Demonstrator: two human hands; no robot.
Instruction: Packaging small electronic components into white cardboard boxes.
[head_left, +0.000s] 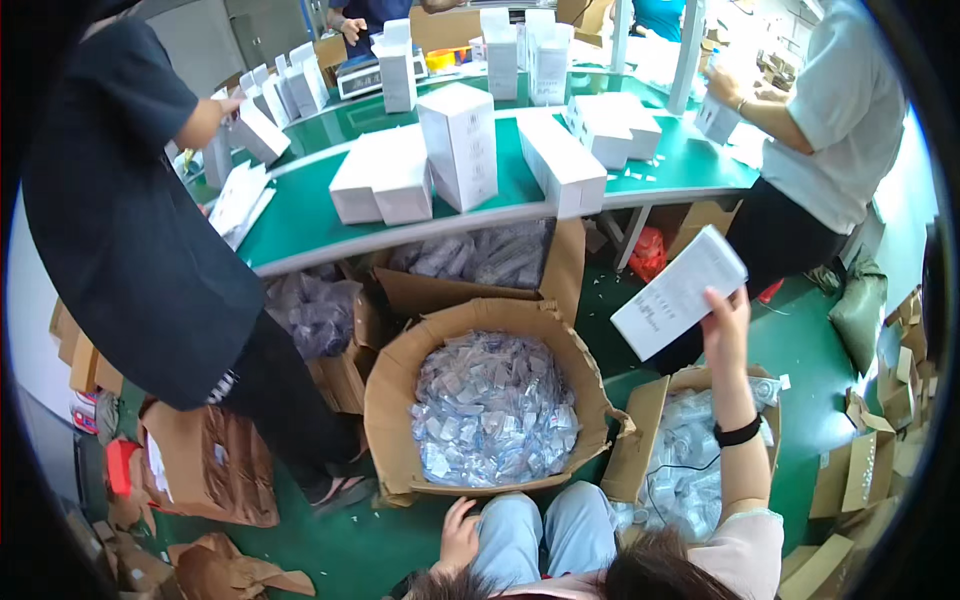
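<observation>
In my right hand (727,325), raised to the right of the big carton, is a white box (680,292) with printing on its side. The fingers grip its right end, and the box tilts in the air. Down by my left knee is my left hand (460,538), its fingers apart and nothing in them. A large open carton (385,420) stands in front of my knees, filled with small clear plastic packets (492,410). Beside my right forearm, another open carton (640,440) holds clear plastic pieces (685,470).
A curved green table (300,215) runs across ahead, bearing several white boxes (458,145). One person (140,220) stands at left, another (835,130) at right; more are behind the table. Beneath it are cartons of plastic bags (480,255). Brown cartons (215,460) lie on the left floor.
</observation>
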